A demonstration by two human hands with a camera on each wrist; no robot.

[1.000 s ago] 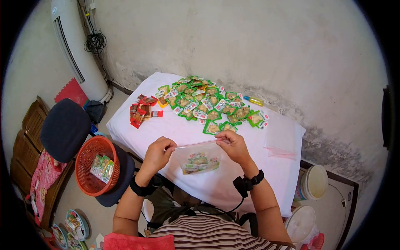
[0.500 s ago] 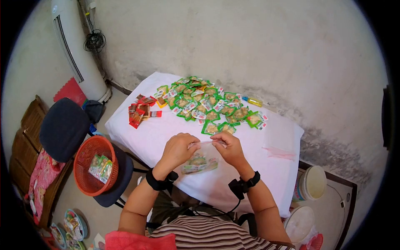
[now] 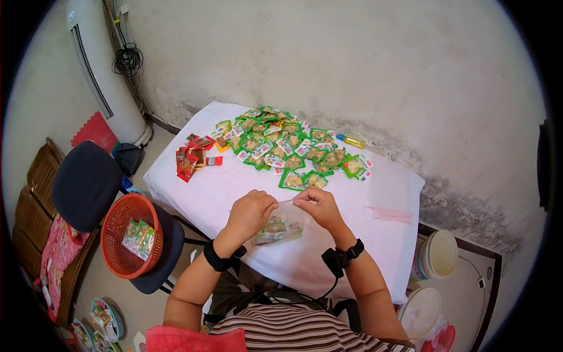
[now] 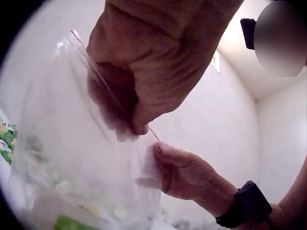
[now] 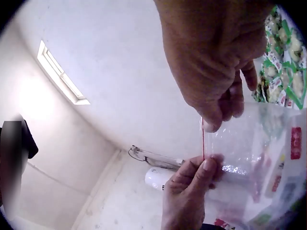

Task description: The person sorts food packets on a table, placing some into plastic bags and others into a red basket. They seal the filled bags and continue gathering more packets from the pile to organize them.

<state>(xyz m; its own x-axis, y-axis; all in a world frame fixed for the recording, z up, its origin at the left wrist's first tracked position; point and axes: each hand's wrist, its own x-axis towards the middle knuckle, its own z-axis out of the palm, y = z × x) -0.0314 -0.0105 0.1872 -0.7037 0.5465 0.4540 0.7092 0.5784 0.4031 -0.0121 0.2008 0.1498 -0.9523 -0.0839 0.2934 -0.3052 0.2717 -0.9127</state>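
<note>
A clear zip bag [image 3: 280, 230] with a red line along its top edge hangs upright over the near side of the table. Small green-and-white packets show through its lower part. My left hand [image 3: 252, 213] pinches the bag's top edge between thumb and fingers. A short way to the right, my right hand [image 3: 321, 207] pinches the same edge. In the left wrist view the left thumb and fingers [image 4: 129, 120] press on the red strip, with the right hand [image 4: 187, 172] close by. From the right wrist, the left hand [image 5: 189, 187] appears below the right one [image 5: 220, 67].
Green-edged food packets [image 3: 275, 144] are heaped at the table's back, red packets [image 3: 193, 158] at its left. Flat bags with pink edges [image 3: 390, 214] and a yellow bottle [image 3: 353, 141] lie right. An orange basket [image 3: 111, 258] holding filled bags stands on a chair [image 3: 88, 185].
My left hand has moved right along the bag's top edge, from its left corner toward the right hand. The right hand has stayed nearly in place, still holding the edge.
</note>
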